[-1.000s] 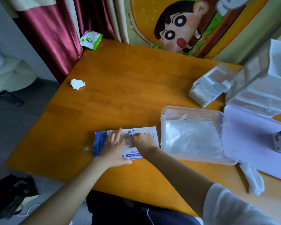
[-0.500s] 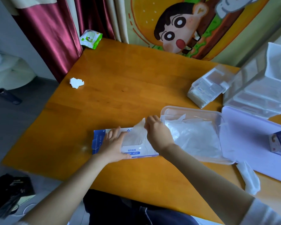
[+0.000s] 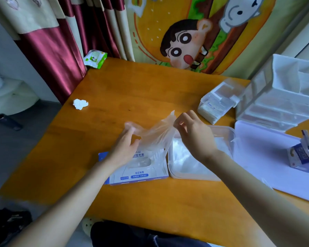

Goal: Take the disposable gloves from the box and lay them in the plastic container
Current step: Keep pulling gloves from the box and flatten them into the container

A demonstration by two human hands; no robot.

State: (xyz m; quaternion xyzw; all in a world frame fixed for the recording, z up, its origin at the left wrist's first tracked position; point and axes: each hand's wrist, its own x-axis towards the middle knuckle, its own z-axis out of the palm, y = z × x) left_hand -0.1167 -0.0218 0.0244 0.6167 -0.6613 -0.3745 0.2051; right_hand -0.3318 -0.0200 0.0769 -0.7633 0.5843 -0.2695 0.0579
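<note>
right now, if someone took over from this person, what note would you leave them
Left hand grips one end of a clear glove; right hand pinches the other end. The glove is spread in the air above the box and the left edge of the plastic container.
Done: this glove is out of the box, and a pile of gloves already lies in the container.
Left: lay this one on the pile, then pull more from the box, where more film shows in the opening.
</note>
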